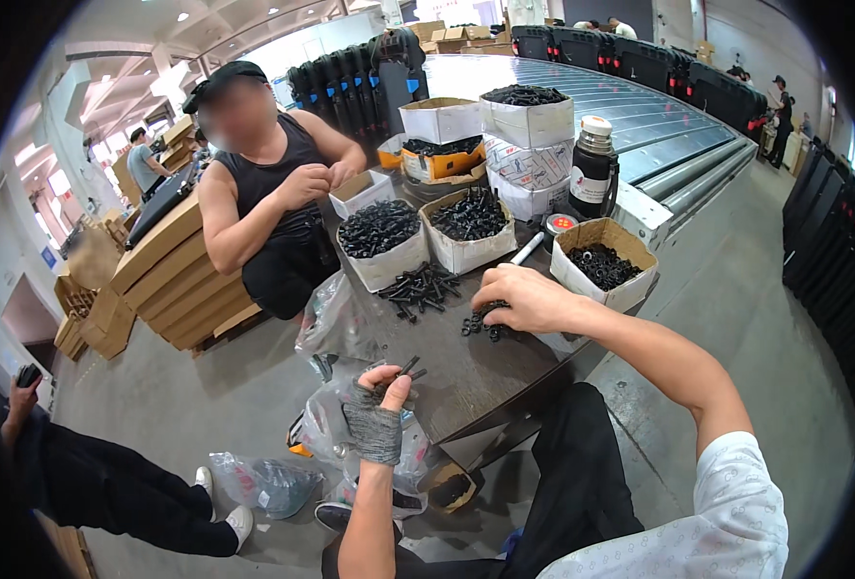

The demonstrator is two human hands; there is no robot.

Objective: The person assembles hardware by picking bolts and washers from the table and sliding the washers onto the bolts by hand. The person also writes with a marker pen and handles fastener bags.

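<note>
Left hand (379,405), wrapped in grey fingerless glove, pinches few black screws (410,368) just off near edge of table (466,381). Right hand (529,297) curled, fingertips pressed together on small pile of black washers (481,325) mid-table. Loose screw heap (420,287) just behind. Open box of washers (603,262) at right edge.

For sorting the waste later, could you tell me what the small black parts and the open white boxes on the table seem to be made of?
Small black parts: likely metal screws with a dark matt coating, thin shanks showing. Open white boxes: cardboard, brown inside, flaps folded.
</note>
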